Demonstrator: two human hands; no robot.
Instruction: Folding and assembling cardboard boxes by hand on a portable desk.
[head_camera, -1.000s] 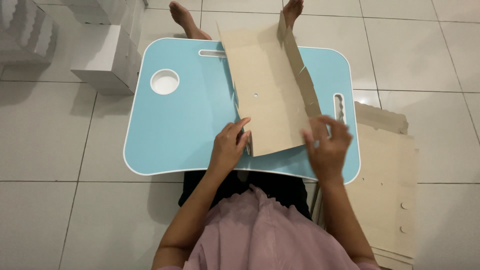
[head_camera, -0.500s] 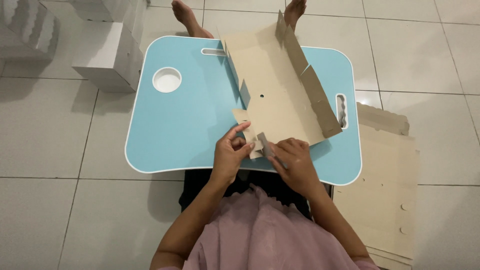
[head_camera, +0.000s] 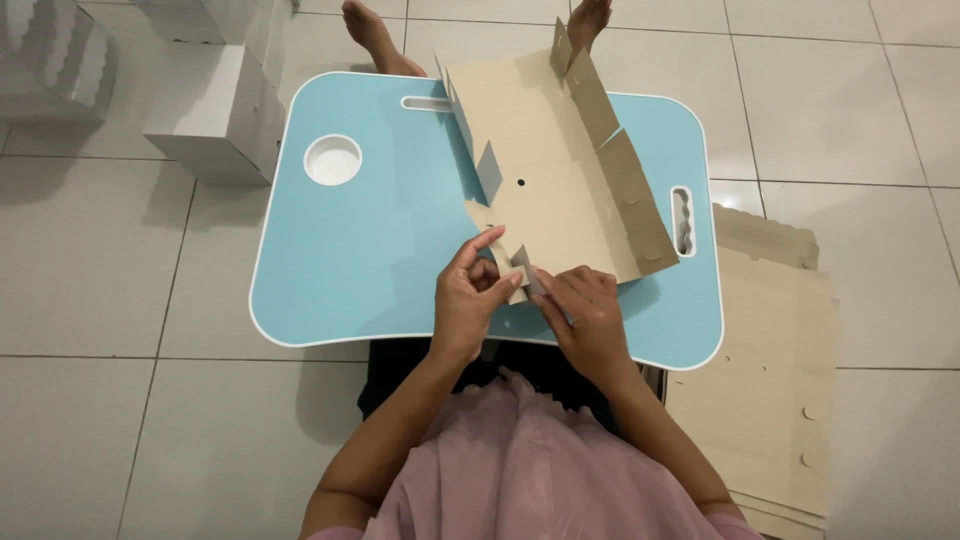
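A flat brown cardboard box blank lies on a light blue lap table, its side flaps partly raised. My left hand pinches a small flap at the blank's near left corner between thumb and fingers. My right hand presses on the near edge of the same blank, fingers on the flap beside the left hand. Both hands meet at the near edge of the cardboard, above the table's front rim.
A stack of flat cardboard blanks lies on the tiled floor to the right. White folded boxes stand at the upper left. The table has a round cup hole and two slots. My feet show beyond the table.
The blank's side flaps have come up from flat. My right hand moved left from the blank's right corner to meet my left hand at the near flap.
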